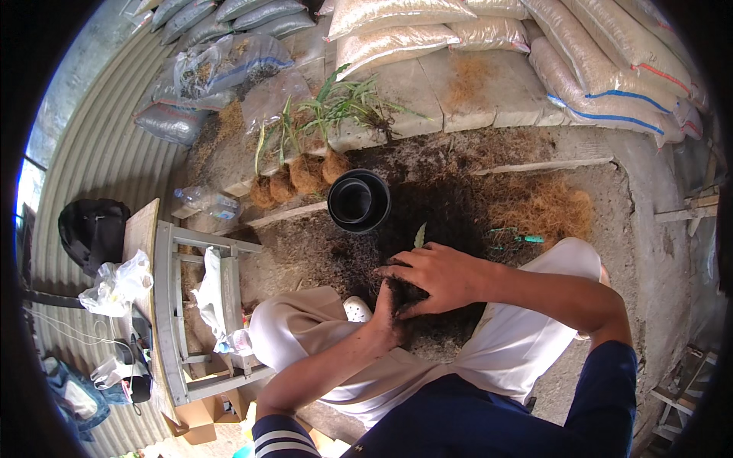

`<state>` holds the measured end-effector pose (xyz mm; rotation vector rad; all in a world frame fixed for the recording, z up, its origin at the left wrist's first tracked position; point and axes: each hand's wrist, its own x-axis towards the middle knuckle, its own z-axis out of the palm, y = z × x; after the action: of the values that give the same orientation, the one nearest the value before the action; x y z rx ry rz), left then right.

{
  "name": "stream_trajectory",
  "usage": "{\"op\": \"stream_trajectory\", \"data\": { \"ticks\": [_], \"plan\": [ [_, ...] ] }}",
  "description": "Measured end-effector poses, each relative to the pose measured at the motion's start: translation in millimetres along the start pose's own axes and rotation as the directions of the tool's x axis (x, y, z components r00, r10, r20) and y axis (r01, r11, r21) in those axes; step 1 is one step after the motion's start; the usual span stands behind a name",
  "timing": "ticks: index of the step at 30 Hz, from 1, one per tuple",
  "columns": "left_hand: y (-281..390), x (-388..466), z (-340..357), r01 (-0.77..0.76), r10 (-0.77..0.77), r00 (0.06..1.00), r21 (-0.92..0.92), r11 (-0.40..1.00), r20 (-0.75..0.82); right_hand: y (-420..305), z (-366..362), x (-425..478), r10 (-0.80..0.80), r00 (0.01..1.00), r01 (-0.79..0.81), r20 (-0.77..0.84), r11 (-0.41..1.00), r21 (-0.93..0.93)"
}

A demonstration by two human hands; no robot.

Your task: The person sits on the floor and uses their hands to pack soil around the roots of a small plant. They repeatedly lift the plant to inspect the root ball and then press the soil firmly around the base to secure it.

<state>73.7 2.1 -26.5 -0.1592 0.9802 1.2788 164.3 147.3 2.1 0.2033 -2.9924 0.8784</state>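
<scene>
Both my hands cup a clump of dark soil [410, 293] between my knees. My left hand [388, 315] supports it from the left, palm inward. My right hand [438, 277] lies over its top and right side, fingers spread and soiled. A small green leaf [421, 235] sticks up just beyond my right hand; where its base sits is hidden. Beyond my hands, nested black plastic pots [359, 201] stand on the ground beside a heap of dark soil [435, 212]. Several fiber-wrapped root balls [307, 173] with green leafy plants stand in a row behind the pots.
Loose brown coconut fiber [550, 209] lies at the right, near a turquoise object [529, 239]. Filled sacks [395, 46] are stacked at the back. A metal-framed table [166, 309] stands close on my left, with a plastic bottle [209, 203] beyond it. Loose plants [361, 103] lie on the ledge.
</scene>
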Motion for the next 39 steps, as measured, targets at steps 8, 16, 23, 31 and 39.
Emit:
{"op": "stream_trajectory", "data": {
  "ticks": [8, 16, 23, 31, 39],
  "plan": [
    [-0.2, -0.2, 1.7, 0.018, -0.018, 1.0, -0.02, 1.0, 0.005, -3.2, -1.1, -2.7, 0.031, 0.999, -0.032, 0.02, 0.999, 0.021],
    [15.8, -15.2, 20.0, -0.083, 0.097, 0.991, -0.148, 0.986, 0.088, -14.8, -27.5, -3.3, -0.236, 0.907, 0.206, -0.349, 0.971, -0.121],
    [14.8, -15.1, 10.9, -0.094, 0.106, 0.992, -0.163, 0.982, 0.064, -9.9, -3.4, 3.4, -0.33, 0.877, 0.247, -0.35, 0.933, -0.261],
    [12.6, -10.9, 3.8, -0.13, 0.14, 0.988, -0.154, 0.98, 0.058, -9.9, -1.4, 5.9, -0.309, 0.853, 0.257, -0.421, 0.95, -0.178],
    [17.4, -14.0, 7.6, -0.116, 0.128, 0.99, -0.174, 0.978, 0.061, -6.0, -1.4, 6.5, -0.301, 0.829, 0.26, -0.471, 0.954, -0.153]
  ]
}}
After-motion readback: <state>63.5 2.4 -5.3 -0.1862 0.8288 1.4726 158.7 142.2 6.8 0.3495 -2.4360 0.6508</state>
